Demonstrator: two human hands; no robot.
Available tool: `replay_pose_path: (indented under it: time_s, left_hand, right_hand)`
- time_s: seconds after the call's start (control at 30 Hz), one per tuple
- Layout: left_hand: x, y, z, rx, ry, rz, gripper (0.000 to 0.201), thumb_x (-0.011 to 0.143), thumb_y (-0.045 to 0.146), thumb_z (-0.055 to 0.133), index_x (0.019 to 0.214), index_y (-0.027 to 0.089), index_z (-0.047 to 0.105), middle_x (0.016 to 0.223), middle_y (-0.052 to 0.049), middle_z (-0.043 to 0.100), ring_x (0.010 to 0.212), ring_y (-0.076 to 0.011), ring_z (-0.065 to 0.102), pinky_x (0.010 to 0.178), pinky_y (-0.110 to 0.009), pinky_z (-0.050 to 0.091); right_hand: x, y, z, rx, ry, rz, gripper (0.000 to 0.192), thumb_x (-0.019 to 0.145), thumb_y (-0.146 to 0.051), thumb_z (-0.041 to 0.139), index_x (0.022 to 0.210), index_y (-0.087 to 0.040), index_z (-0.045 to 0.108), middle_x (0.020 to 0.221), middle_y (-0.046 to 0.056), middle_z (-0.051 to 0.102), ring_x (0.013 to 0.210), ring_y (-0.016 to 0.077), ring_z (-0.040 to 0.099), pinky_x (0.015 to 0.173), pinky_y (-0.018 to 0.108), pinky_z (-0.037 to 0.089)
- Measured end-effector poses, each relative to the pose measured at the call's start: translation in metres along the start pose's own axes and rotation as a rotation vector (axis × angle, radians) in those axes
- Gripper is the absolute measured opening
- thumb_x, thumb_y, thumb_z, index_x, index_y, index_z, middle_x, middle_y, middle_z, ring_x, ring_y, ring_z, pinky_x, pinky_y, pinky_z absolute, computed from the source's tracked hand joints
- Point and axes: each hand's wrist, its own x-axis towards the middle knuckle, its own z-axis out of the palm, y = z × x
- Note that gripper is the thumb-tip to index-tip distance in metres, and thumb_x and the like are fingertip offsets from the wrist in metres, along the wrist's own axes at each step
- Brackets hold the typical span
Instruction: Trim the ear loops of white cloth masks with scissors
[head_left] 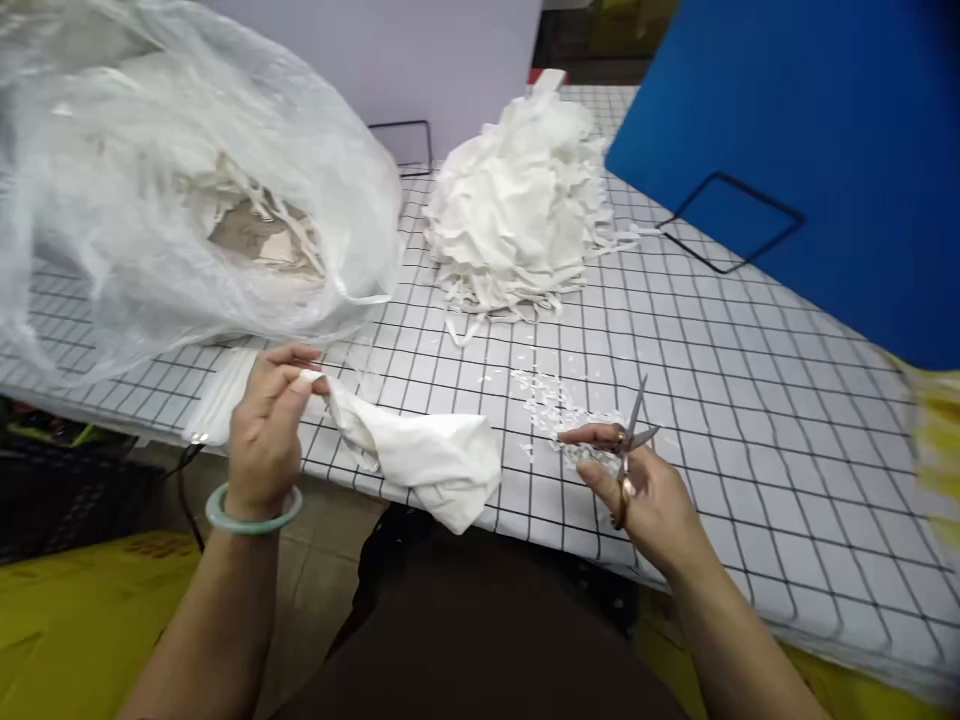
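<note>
My left hand (266, 430), with a pale green bangle on the wrist, pinches the end of a white fabric piece (427, 460) that droops over the table's near edge. My right hand (637, 490) grips small metal scissors (634, 430), blades apart and pointing up, just above a scatter of tiny white clippings (555, 405). The two hands are apart, with the fabric between them.
A checked white tablecloth (750, 400) covers the table. A big clear plastic bag (165, 190) with white strips inside lies at the left. A heap of white fabric pieces (517, 210) sits at the back centre. A blue panel (810, 150) stands at the right.
</note>
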Motion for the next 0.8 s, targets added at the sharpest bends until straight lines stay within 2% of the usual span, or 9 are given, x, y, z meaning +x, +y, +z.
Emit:
replay_pose_path:
  time_s: [0.07,0.2,0.23,0.33,0.47,0.6,0.7,0.73,0.8]
  left_hand:
    - [-0.013,-0.015,-0.009,0.206,-0.109,-0.042,0.016,0.097,0.031,0.053,0.1,0.02,0.065,0.127,-0.01,0.056,0.129,-0.0285,0.051,0.113,-0.048,0.042]
    - [-0.049,-0.032,0.013,0.37,-0.465,-0.125,0.065,0.083,0.041,0.074,0.139,0.021,0.048,0.141,-0.015,0.049,0.134,-0.0359,0.046,0.11,-0.056,0.042]
    - [-0.056,-0.031,0.018,0.352,-0.512,-0.126,0.064,0.084,0.037,0.073,0.14,0.021,0.048,0.135,-0.015,0.053,0.127,-0.0348,0.051,0.106,-0.055,0.046]
    - [-0.059,-0.018,0.026,0.155,-0.605,-0.141,0.024,0.093,0.02,0.056,0.116,0.021,0.064,0.103,-0.007,0.062,0.093,-0.0223,0.061,0.084,-0.038,0.054]
    - [-0.004,0.014,0.036,-0.171,-0.56,-0.173,0.011,0.094,0.021,0.056,0.091,0.019,0.066,0.085,-0.002,0.061,0.074,-0.0147,0.058,0.065,-0.026,0.05]
    - [0.112,0.058,0.073,-0.359,-0.343,0.034,0.013,0.096,0.025,0.057,0.101,0.018,0.067,0.092,-0.006,0.064,0.073,-0.0149,0.06,0.063,-0.029,0.054]
    - [0.173,0.082,0.109,-0.288,-0.136,0.034,0.035,0.092,0.017,0.062,0.127,0.023,0.061,0.134,-0.014,0.057,0.114,-0.0269,0.062,0.091,-0.045,0.057]
    - [0.177,0.083,0.12,-0.244,-0.091,0.039,0.042,0.093,0.02,0.063,0.135,0.025,0.057,0.148,-0.014,0.048,0.131,-0.0307,0.052,0.103,-0.052,0.051]
    - [0.162,0.077,0.139,-0.23,-0.111,0.025,0.055,0.093,0.033,0.065,0.145,0.03,0.048,0.163,-0.009,0.031,0.15,-0.0339,0.03,0.119,-0.059,0.034]
  right_hand:
    - [0.007,-0.007,0.024,-0.034,-0.033,-0.033,0.039,0.08,-0.059,0.071,0.101,-0.026,0.066,0.114,0.008,0.07,0.112,0.0327,0.063,0.096,0.05,0.05]
    - [0.011,-0.02,0.089,-0.059,-0.187,-0.273,0.025,0.077,-0.034,0.077,0.092,-0.024,0.06,0.113,0.01,0.069,0.105,0.0308,0.063,0.088,0.046,0.054]
    - [0.009,-0.023,0.102,-0.072,-0.212,-0.329,0.018,0.078,-0.025,0.073,0.089,-0.023,0.059,0.108,0.01,0.069,0.102,0.0299,0.062,0.086,0.045,0.054]
    - [0.004,-0.034,0.119,-0.05,-0.289,-0.361,0.014,0.076,-0.009,0.057,0.082,-0.022,0.054,0.084,0.004,0.064,0.081,0.0228,0.061,0.073,0.036,0.052]
    - [0.032,-0.072,0.098,0.162,-0.284,-0.311,0.005,0.083,-0.017,0.055,0.084,-0.021,0.055,0.079,0.0,0.061,0.071,0.0164,0.059,0.064,0.027,0.05]
    - [0.124,-0.149,0.037,0.148,0.054,-0.445,0.007,0.084,-0.023,0.06,0.091,-0.021,0.06,0.084,0.003,0.066,0.073,0.0175,0.059,0.064,0.029,0.049]
    - [0.188,-0.187,-0.008,-0.021,0.405,-0.528,0.013,0.085,-0.025,0.063,0.096,-0.019,0.061,0.097,0.009,0.07,0.085,0.0224,0.064,0.073,0.035,0.05]
    - [0.199,-0.189,-0.016,-0.086,0.486,-0.525,0.014,0.083,-0.026,0.065,0.095,-0.018,0.062,0.099,0.01,0.071,0.09,0.0249,0.064,0.076,0.036,0.05]
    - [0.2,-0.174,-0.015,-0.112,0.447,-0.468,0.016,0.085,-0.031,0.065,0.095,-0.019,0.064,0.096,0.01,0.073,0.089,0.0262,0.067,0.073,0.036,0.051]
